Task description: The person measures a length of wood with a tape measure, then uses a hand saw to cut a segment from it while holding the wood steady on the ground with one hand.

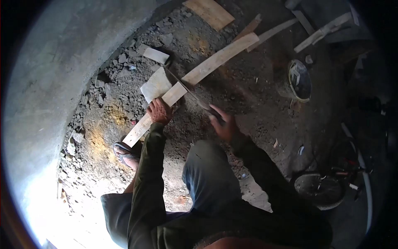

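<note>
A pale wooden plank (pixel 134 132) runs slantwise over the rubble floor, its near end beside my sandalled foot (pixel 124 152). My left hand (pixel 160 111) bears down on it, fingers curled over its edge. In my right hand (pixel 226 126) is the dark handle of what looks like a handsaw (pixel 197 99). Its long thin blade lies across the wood, seen nearly edge-on, so its teeth cannot be made out. Beyond the blade, pale wood (pixel 222 58) continues up and right; whether the two lengths are still joined cannot be told. A whitish slab (pixel 156 86) sits against the plank's left side.
A short pale block (pixel 156 55) lies past the slab. Boards (pixel 210 13) and wood strips (pixel 323 32) are scattered at the far side. A bucket (pixel 309 83) stands right, above a bicycle wheel (pixel 319 190) and a pale pipe (pixel 367 195). A concrete wall (pixel 54 83) curves along the left.
</note>
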A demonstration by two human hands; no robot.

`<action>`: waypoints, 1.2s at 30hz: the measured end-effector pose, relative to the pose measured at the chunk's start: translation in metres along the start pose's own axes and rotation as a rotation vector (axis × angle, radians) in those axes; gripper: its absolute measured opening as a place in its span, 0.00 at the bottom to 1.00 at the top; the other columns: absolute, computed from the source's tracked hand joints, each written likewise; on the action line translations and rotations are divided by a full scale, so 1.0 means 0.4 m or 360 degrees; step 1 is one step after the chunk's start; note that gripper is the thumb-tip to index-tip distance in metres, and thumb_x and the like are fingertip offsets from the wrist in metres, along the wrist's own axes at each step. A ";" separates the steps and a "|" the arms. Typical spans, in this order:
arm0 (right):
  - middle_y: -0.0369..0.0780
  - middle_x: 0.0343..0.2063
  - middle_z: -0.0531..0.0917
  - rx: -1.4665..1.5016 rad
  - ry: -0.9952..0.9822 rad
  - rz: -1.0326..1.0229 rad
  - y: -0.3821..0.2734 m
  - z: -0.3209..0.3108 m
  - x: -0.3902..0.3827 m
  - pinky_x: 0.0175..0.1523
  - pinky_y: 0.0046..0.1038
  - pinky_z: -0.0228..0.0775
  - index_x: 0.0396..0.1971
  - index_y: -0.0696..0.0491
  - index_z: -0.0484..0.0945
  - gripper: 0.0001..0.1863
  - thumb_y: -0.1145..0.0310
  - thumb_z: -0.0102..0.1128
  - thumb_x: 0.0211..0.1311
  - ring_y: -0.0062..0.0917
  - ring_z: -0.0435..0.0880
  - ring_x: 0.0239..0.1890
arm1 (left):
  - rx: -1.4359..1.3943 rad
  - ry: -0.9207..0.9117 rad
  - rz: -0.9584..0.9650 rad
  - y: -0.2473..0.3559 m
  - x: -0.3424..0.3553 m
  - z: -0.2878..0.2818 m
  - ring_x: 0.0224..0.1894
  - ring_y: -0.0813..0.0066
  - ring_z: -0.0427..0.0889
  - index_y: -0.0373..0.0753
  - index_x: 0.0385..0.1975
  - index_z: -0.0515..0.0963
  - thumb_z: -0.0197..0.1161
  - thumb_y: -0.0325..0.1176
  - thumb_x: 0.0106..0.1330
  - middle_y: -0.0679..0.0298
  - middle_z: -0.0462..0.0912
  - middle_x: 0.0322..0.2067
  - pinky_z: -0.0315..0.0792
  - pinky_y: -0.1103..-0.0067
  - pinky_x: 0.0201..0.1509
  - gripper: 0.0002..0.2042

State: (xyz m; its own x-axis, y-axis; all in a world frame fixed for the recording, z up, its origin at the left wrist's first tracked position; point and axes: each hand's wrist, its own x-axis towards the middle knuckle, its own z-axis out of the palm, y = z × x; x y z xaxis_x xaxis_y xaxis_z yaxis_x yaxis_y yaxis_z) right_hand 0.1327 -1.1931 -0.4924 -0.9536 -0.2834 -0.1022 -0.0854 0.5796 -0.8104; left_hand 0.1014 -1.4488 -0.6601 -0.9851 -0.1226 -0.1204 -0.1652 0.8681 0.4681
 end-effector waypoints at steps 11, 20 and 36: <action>0.51 0.40 0.80 0.0018 -0.0075 0.0282 -0.009 -0.070 -0.122 0.45 0.30 0.71 0.53 0.56 0.70 0.22 0.64 0.54 0.60 0.35 0.81 0.44 | 0.0258 0.0150 -0.0033 -0.031 0.018 0.000 0.48 0.53 0.66 0.35 0.45 0.63 0.57 0.58 0.53 0.54 0.66 0.42 0.58 0.56 0.47 0.32; 0.46 0.31 0.82 0.0130 0.0461 0.0074 -0.051 -0.104 -0.262 0.38 0.25 0.72 0.52 0.57 0.72 0.21 0.65 0.55 0.59 0.23 0.82 0.34 | 0.0266 0.0056 -0.0132 -0.039 0.019 -0.012 0.49 0.53 0.65 0.37 0.49 0.61 0.60 0.56 0.52 0.54 0.65 0.45 0.58 0.56 0.49 0.33; 0.49 0.38 0.81 0.0051 0.0352 0.0024 0.033 -0.042 -0.272 0.43 0.27 0.74 0.50 0.56 0.73 0.22 0.69 0.61 0.54 0.29 0.83 0.39 | 0.0325 -0.0074 -0.0242 -0.050 0.041 -0.017 0.55 0.50 0.64 0.36 0.55 0.57 0.62 0.55 0.52 0.53 0.64 0.50 0.58 0.54 0.54 0.37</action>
State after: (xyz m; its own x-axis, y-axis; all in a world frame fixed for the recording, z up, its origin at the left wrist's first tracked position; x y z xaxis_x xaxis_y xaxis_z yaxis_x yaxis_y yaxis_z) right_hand 0.2304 -1.1417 -0.4822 -0.9951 -0.0983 0.0120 -0.0650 0.5569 -0.8280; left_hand 0.0885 -1.4715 -0.6655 -0.9457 -0.2408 -0.2184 -0.2936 0.9211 0.2558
